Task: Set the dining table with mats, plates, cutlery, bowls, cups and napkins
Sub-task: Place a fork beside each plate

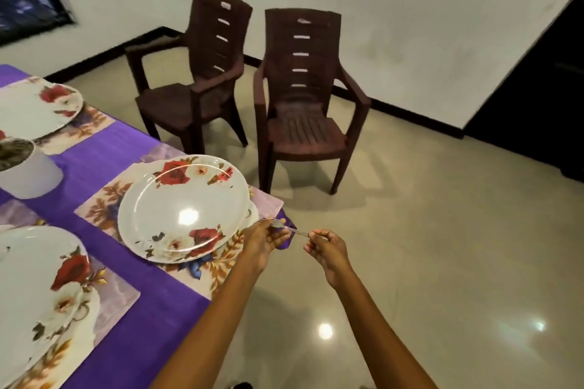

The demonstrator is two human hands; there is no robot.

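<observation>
A white plate with red roses (183, 208) lies on a floral mat (104, 199) at the corner of the table, which wears a purple cloth (104, 151). Just right of this plate a thin metal piece of cutlery (292, 230) is held level over the table's edge. My left hand (265, 235) pinches its head end beside the plate's rim. My right hand (325, 246) pinches the handle end, out over the floor. Two more rose plates on mats lie at the near left (38, 294) and far left (34, 107).
A white cup-like pot (28, 174) with something dark in it stands at the left edge. Two brown plastic armchairs (303, 98) stand against the white wall beyond the table. Glossy tiled floor (442, 246) spreads to the right, and a dark doorway (543, 88) opens far right.
</observation>
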